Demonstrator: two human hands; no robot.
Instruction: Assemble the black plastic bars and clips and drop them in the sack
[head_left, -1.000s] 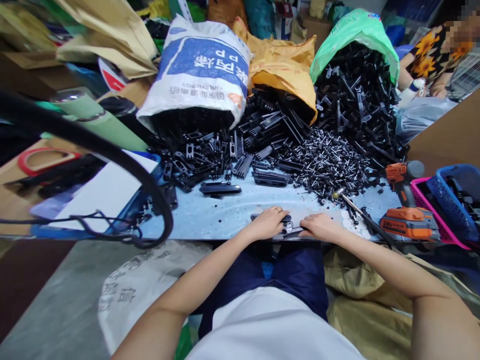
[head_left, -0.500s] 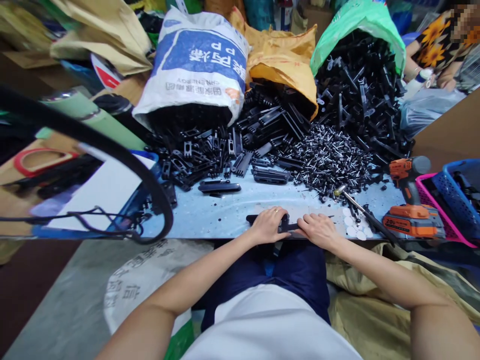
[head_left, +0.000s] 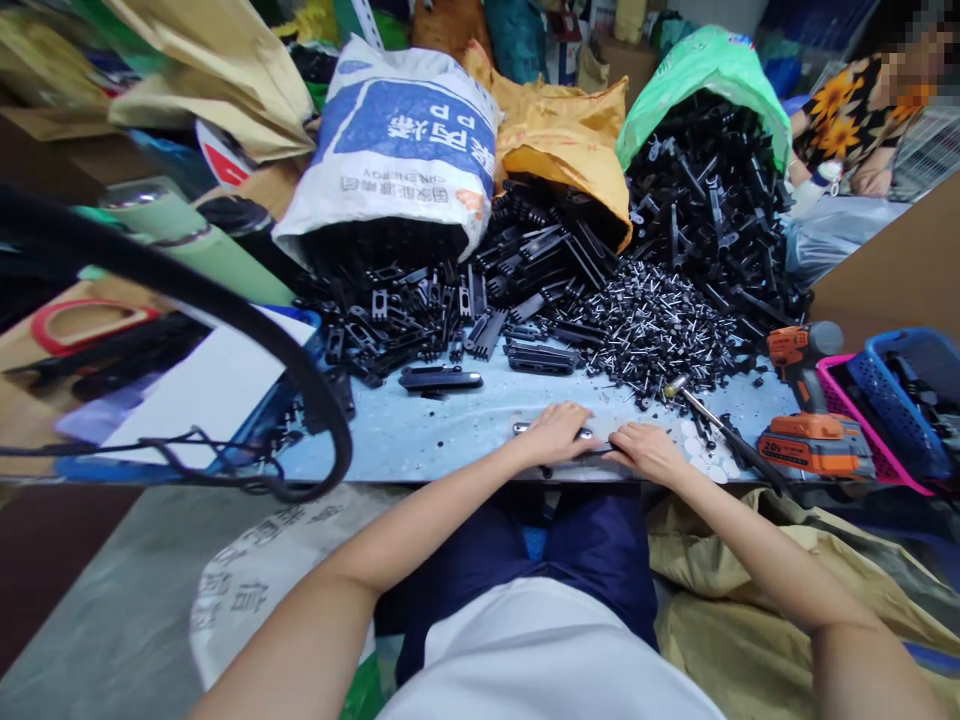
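Note:
At the front edge of the blue worktop, my left hand closes around a black plastic part, its fingers hiding most of it. My right hand pinches the same part at its right end. Beyond the left fingers shows a long black piece with a shiny end; whether it joins the held part is unclear. Farther back lie two similar black assembled pieces, one at the left and one near the middle. A hammer with a dark handle rests right of my right hand.
A heap of small pins lies beyond the hands. Black parts spill from a white sack, an orange sack and a green sack. A cordless drill stands right, beside baskets. A black cable arches left. Another person's hand shows far right.
My left hand has shifted right and turned over the black part, covering more of it. My right hand has moved slightly along with it. The camera view has shifted a little.

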